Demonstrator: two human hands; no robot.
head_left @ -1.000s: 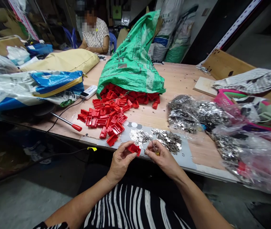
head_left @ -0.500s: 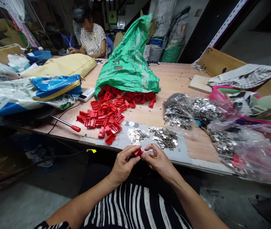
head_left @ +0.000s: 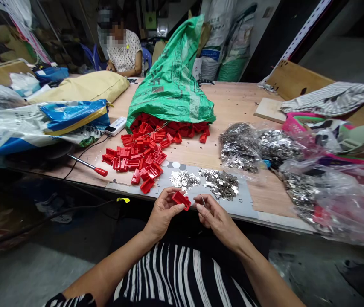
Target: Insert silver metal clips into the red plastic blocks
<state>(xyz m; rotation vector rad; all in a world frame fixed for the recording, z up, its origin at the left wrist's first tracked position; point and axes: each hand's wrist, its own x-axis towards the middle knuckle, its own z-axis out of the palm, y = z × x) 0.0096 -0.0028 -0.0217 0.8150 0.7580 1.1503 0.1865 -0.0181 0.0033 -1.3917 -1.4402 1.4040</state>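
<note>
My left hand (head_left: pixel 162 216) is closed on a small red plastic housing (head_left: pixel 181 200), an open box shape tilted between thumb and fingers. Close to its right, my right hand (head_left: pixel 212 212) pinches a slim pointed metal tool (head_left: pixel 202 199) that looks like tweezers. A small gap separates the tool from the housing. Just beyond my hands, on a grey mat (head_left: pixel 246 204), lie a pile of shiny flat metal pieces (head_left: pixel 184 181) and a darker pile of small metal parts (head_left: pixel 222 184). To the left are loose red housings (head_left: pixel 137 160), spilling from a green woven sack (head_left: pixel 172 91).
Clear plastic bags of metal parts (head_left: pixel 244 147) stand to the right, near a pink basket (head_left: pixel 292 123). A red-tipped lever (head_left: pixel 100 171) sticks out at the left edge. Blue-white sacks (head_left: pixel 18 128) lie far left. Across the table sits another person (head_left: pixel 126 53).
My left hand has turned the red housing so its open side shows more. My right hand has drawn slightly away from it, and the tool has tilted.
</note>
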